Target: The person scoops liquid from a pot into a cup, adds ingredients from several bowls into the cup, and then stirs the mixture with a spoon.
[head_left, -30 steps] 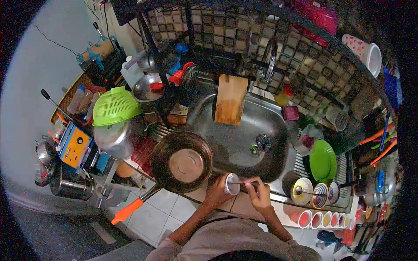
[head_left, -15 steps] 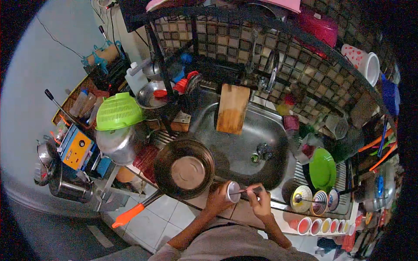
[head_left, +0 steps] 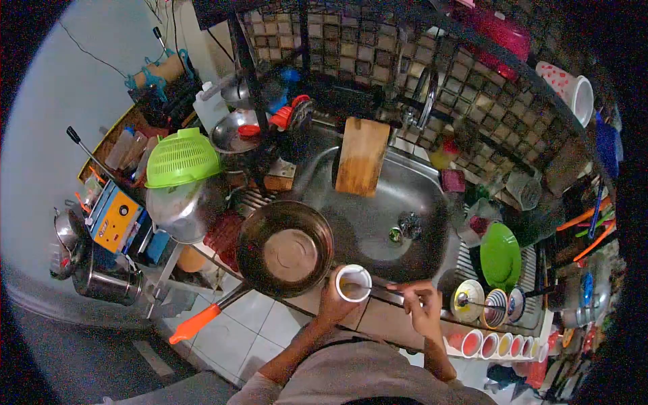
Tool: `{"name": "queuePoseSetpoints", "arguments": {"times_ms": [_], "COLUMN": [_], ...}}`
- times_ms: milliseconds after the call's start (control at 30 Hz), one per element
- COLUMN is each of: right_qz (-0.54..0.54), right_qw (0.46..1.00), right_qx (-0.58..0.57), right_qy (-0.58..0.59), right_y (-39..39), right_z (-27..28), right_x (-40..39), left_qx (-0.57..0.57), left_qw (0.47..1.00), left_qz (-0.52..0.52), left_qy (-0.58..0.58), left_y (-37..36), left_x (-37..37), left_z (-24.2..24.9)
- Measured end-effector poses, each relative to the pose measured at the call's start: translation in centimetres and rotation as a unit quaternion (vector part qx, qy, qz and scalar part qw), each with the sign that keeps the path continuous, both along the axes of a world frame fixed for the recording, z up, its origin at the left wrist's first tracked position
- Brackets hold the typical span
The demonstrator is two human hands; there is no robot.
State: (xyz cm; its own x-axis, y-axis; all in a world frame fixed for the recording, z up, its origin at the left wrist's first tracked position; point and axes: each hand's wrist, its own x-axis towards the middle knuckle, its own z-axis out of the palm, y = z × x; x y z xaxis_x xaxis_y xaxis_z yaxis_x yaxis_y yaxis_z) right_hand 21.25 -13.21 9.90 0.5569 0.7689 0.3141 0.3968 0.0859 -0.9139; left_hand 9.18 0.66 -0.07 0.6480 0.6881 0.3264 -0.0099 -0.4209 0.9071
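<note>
My left hand [head_left: 332,302] is wrapped round a white cup [head_left: 353,283] at the counter's front edge, its mouth tilted toward me. Some yellowish-brown contents show inside. To the right, my right hand [head_left: 423,307] pinches the handle of a thin metal spoon [head_left: 385,290]; its far end reaches into the cup, where its tip cannot be made out. Just left of the cup lies a large frying pan [head_left: 290,251] with an orange handle grip, close to my left hand but apart from it.
Behind the hands is a steel sink [head_left: 324,189] with a wooden cutting board [head_left: 362,156] leaning in it. Small bowls [head_left: 467,300] and a green plate [head_left: 501,255] stand right. Several small cups [head_left: 489,345] line the front edge. A green colander [head_left: 182,158] is left.
The cup has risen slightly and tips more toward me, so its contents now show. My right hand has shifted a little to the right with the spoon.
</note>
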Motion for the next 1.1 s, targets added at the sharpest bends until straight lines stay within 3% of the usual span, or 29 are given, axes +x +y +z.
{"name": "queuePoseSetpoints", "arguments": {"times_ms": [100, 133, 300, 433, 500, 567, 633, 700, 833, 900, 967, 1033, 1100], "right_qz": [0.007, 0.008, -0.063, -0.098, -0.077, -0.036, -0.003, -0.058, 0.035, 0.014, 0.019, 0.048, 0.062], "right_qw": [0.999, 0.999, 0.986, 0.963, 0.972, 0.983, 0.971, 0.936, 0.93, 0.944, 0.984, 0.985, 0.997], "right_qx": [-0.003, 0.009, 0.029, 0.062, 0.026, 0.004, 0.001, 0.009, 0.057, 0.028, 0.018, 0.025, 0.027], "right_qy": [-0.048, 0.034, 0.15, 0.243, 0.22, 0.179, 0.238, 0.348, 0.361, 0.329, 0.179, 0.166, 0.034], "right_y": [-0.2, 0.0, 0.0, 1.3, 1.5, 1.9, 2.6, 3.8, 7.1, 9.1, 11.1, 12.4, 13.2], "right_z": [0.0, 0.7, 1.0, 1.5, 0.6, -0.3, -0.2, 0.1, 0.0, -0.4, -1.8, -2.6, -3.2], "right_x": [0.3, -0.2, -0.1, 0.5, 1.0, 1.2, 0.8, -0.1, -0.7, -1.3, -1.8, -2.4, -3.1], "left_qx": [-0.059, -0.067, -0.091, -0.14, -0.065, -0.06, -0.087, -0.139, -0.163, -0.131, -0.141, -0.153, -0.164], "left_qw": [0.998, 0.998, 0.995, 0.99, 0.995, 0.995, 0.992, 0.985, 0.977, 0.977, 0.971, 0.965, 0.963], "left_qz": [-0.003, 0.003, 0.036, 0.027, 0.067, 0.084, 0.076, 0.102, 0.134, 0.167, 0.19, 0.211, 0.216], "left_qy": [-0.026, -0.015, 0.03, -0.008, 0.029, 0.014, 0.051, 0.013, 0.016, 0.033, 0.027, 0.022, 0.016], "left_y": [-0.1, -0.2, -0.7, -1.4, -2.1, -2.5, -2.9, -3.5, -3.8, -3.9, -4.1, -3.9, -3.9], "left_x": [0.1, 0.0, -0.6, -2.0, -3.0, -4.2, -5.5, -6.3, -9.0, -9.8, -10.5, -11.0, -11.4], "left_z": [0.5, 1.3, 2.1, 2.1, 2.5, 2.4, 3.0, 1.7, 1.3, 2.2, 1.6, 1.0, 0.5]}}
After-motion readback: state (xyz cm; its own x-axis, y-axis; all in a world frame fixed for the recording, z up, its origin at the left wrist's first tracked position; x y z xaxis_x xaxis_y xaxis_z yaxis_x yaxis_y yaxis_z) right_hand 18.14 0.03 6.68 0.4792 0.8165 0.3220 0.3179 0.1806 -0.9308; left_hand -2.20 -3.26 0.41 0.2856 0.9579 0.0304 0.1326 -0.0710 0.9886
